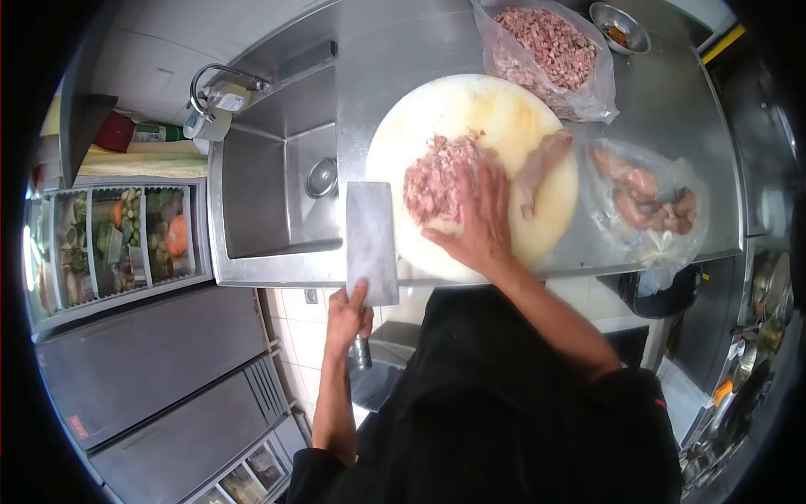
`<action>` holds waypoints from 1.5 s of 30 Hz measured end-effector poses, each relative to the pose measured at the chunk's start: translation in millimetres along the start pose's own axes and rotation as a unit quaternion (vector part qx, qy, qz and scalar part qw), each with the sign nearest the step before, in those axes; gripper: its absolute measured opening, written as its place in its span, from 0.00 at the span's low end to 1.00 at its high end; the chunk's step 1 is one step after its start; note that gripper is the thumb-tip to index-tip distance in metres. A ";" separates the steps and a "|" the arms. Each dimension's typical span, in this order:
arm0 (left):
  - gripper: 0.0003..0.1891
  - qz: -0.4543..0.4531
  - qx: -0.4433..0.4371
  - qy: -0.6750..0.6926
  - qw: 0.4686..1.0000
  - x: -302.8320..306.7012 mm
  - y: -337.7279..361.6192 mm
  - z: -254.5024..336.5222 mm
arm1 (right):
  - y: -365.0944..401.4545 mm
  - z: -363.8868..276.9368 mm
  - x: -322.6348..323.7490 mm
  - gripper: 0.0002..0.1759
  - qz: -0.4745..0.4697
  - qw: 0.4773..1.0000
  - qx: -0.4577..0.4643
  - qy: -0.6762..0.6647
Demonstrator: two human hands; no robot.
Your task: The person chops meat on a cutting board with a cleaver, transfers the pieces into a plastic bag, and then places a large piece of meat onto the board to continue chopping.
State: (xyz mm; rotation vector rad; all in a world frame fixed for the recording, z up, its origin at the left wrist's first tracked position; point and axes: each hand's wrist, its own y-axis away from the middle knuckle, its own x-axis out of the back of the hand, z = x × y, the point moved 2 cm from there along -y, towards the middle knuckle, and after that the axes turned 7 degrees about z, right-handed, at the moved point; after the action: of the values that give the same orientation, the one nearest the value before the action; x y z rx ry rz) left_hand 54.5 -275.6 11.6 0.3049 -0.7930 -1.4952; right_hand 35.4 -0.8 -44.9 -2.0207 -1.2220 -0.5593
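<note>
My left hand (348, 315) is closed around the handle of a cleaver (371, 239), whose broad blade points away from me, flat side up, beside the cutting board. With fingers spread, my right hand (480, 223) rests at the right side of a pile of chopped meat (432, 185). The pile sits on a round white cutting board (462, 101). To the right of that hand a long strip of uncut meat (541, 168) lies on the board. Whether the right palm presses on meat underneath is hidden.
A steel sink (269, 202) with a faucet (220, 71) is at left. Behind the board stands a bag of chopped meat (550, 50) near a small metal bowl (620, 29). At right, another plastic bag (646, 206) holds larger meat pieces. Vegetable trays (122, 239) are far left.
</note>
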 end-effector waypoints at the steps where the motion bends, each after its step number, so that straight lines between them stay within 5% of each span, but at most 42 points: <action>1: 0.20 -0.007 0.014 0.003 1.000 -2.0 -5.4 -3.6 | -7.8 -1.5 -5.2 0.63 0.010 1.000 -0.002 0.008; 9: 0.17 -0.142 0.073 -0.014 0.987 -69.1 -9.3 -1.8 | -22.7 -12.1 -41.1 0.43 0.080 0.997 0.011 -0.004; 14: 0.19 -0.145 0.077 0.023 0.986 -78.6 3.6 -0.5 | -18.5 -9.9 -39.2 0.31 0.097 0.993 -0.005 -0.064; 31: 0.19 -0.086 0.078 0.016 0.993 -84.5 42.8 69.6 | -84.7 -49.1 39.1 0.26 0.125 0.984 0.040 -0.120; 39: 0.14 -0.219 -0.023 0.042 0.974 -213.9 -16.7 180.2 | -196.3 58.9 101.4 0.26 0.184 0.982 0.047 -0.015; 45: 0.13 -0.258 0.012 0.049 0.965 -296.9 -64.2 240.8 | -275.8 171.7 91.9 0.27 0.152 0.988 0.007 0.034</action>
State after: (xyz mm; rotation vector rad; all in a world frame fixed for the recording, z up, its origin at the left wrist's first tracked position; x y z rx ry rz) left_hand -113.7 70.0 61.3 0.6353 -0.6798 -1.9397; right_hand -165.6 267.1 -2.9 -2.1061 -0.8529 -0.4647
